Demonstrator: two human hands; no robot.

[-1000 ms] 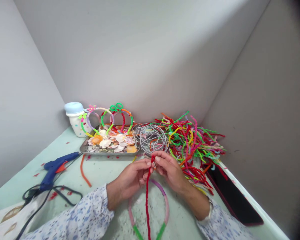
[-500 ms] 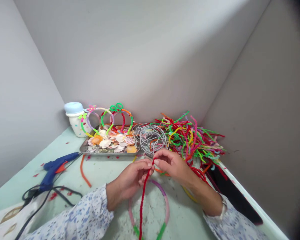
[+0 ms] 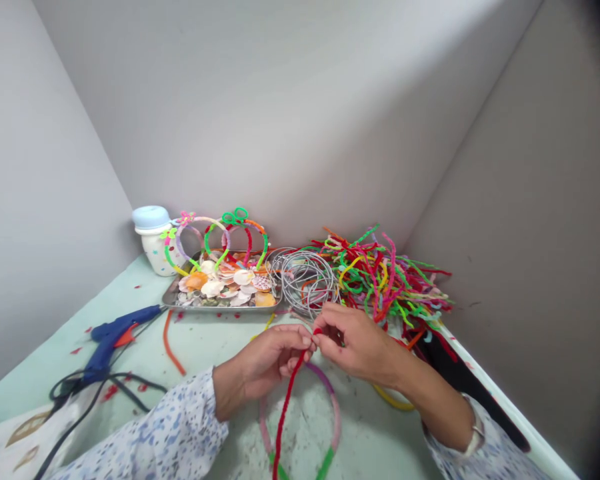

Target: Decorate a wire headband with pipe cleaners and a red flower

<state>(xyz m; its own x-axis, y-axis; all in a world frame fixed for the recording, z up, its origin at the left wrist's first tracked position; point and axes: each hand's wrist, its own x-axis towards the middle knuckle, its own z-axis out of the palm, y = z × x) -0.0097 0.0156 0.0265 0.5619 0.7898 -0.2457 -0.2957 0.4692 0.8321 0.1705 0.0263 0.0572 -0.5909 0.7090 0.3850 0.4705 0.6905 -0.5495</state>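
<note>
Between my two hands is a red pipe cleaner (image 3: 285, 415), its long end hanging down toward the table's front. My left hand (image 3: 273, 353) pinches it just below its upper end. The fingertips of my right hand (image 3: 347, 337) are closed on that upper end, where a small red bend or curl shows; its exact shape is partly hidden by the fingers. Under the hands lies a headband (image 3: 336, 427) wrapped in purple, pink and green, its top partly covered by my left hand and its lower ends cut off by the frame.
A metal tray (image 3: 220, 309) of seashells stands at the back, with decorated headbands (image 3: 210, 227) over it. Beside it are a wire coil (image 3: 307, 280) and a pipe cleaner heap (image 3: 380, 280). A blue glue gun (image 3: 103, 350) with its cord lies left; a white jar (image 3: 155, 243) stands behind.
My right hand has moved slightly right and down, and its forearm has shifted right. The red pipe cleaner stays pinched between both hands. The view has moved slightly.
</note>
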